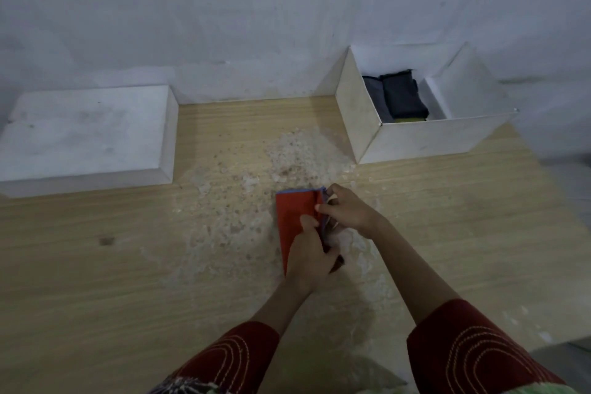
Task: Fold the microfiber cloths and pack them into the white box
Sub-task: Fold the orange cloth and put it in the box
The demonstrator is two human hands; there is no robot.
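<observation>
the left sleeve (230, 358) and right sleeve (473, 345) are dark red, each sewn with curved rows of pale stitching; the forearms (412, 269) are bare.

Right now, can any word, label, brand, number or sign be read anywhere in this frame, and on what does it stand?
None can be read.
The box, the lid and the cloth show no print.
The sleeves carry only curved pale stitching, no letters.

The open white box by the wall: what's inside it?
Inside the white box lie a dark folded cloth, a grey cloth beside it and a yellow-green sliver beneath. The near wall hides the rest.
</observation>
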